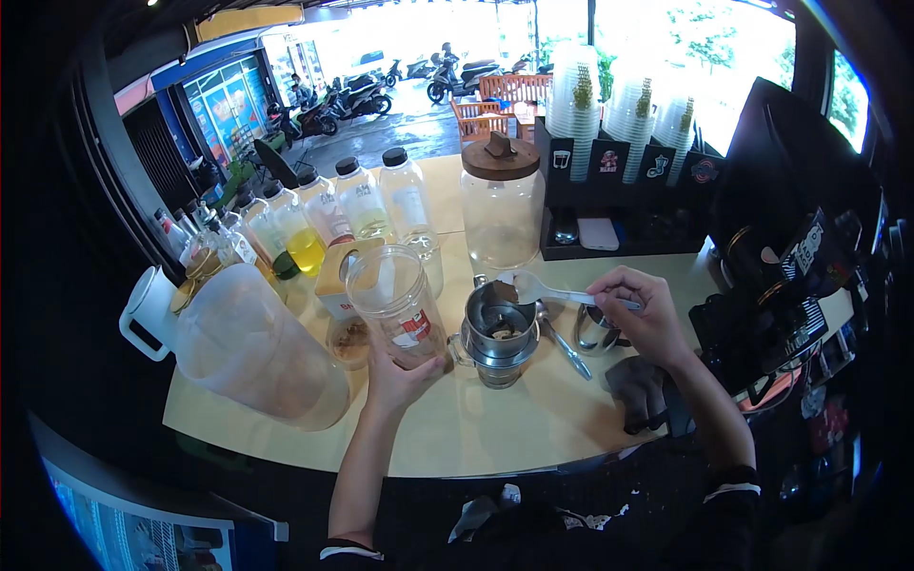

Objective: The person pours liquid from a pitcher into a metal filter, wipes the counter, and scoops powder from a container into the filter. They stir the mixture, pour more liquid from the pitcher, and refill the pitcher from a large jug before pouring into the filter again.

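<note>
My left hand (405,383) is wrapped round the lower part of a clear plastic jar (392,295) with a red and white label; the jar has no lid on and leans slightly. Between thumb and fingers of my right hand (640,309) is the handle of a white plastic spoon (547,291). Brown powder, which looks like ground coffee, lies in the spoon's bowl over the rim of a metal drip filter (493,328). That filter sits on a glass mug (500,377), with some dark grounds visible inside it. A metal spoon (568,344) lies just right of the filter.
A large translucent pitcher (262,347) stands at the left. Several capped bottles (360,200) line the back left, near a big wooden-lidded jar (503,214). Stacked cups (576,105) top a black rack. A metal pitcher (595,328) and dark cloth (636,395) are at the right.
</note>
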Tool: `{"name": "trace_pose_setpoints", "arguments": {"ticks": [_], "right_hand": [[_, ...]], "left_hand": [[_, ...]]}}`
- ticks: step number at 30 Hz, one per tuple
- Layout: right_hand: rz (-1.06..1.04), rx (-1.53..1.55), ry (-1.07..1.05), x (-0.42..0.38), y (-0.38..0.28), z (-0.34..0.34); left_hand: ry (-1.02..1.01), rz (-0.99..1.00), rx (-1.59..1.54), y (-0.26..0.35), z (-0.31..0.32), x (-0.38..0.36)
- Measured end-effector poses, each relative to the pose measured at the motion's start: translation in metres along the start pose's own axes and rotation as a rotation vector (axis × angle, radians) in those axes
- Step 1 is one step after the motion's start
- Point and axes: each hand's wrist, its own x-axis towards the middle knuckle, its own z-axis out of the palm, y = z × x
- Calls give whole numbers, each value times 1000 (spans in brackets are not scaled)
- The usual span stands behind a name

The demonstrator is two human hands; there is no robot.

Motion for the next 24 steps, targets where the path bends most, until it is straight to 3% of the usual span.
{"name": "trace_pose_setpoints", "arguments": {"ticks": [3, 24], "right_hand": [[-114, -12, 35, 1, 4, 4], [-62, 32, 89, -8, -1, -1]], "left_hand": [[12, 2, -17, 4, 1, 0], [16, 25, 8, 9, 0, 0]]}}
